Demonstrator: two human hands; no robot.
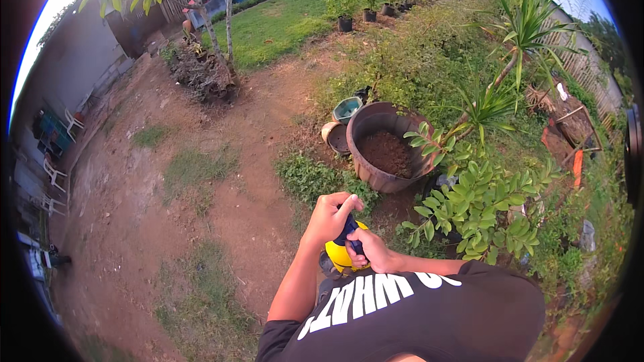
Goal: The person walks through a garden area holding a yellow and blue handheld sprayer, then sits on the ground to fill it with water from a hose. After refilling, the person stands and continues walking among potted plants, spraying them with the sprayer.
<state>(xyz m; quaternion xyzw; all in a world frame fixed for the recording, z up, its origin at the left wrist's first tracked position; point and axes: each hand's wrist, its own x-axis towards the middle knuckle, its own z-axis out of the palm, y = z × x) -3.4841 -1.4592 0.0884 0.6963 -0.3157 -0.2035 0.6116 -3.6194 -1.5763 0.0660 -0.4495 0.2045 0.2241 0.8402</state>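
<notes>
Close in front of my body is a pressure sprayer with a yellow tank [338, 257] and a dark blue head [347, 229]. My left hand [328, 218] is closed over the top of the blue part, its thumb pointing away from me. Lower down and to the right, my right hand [373, 250] wraps its fingers around the blue handle. Both hands hide much of the sprayer head, and its nozzle cannot be made out. Just beyond them stands a large brown plastic pot [365, 163] with soil [385, 153] inside.
A leafy shrub [475, 206] grows to the right of my hands. Beside the large pot are a small green pot [347, 109] and a round pot [338, 138]. Low weeds [309, 176] border the dirt ground [256, 191]. Several potted plants [345, 22] line the lawn [276, 22].
</notes>
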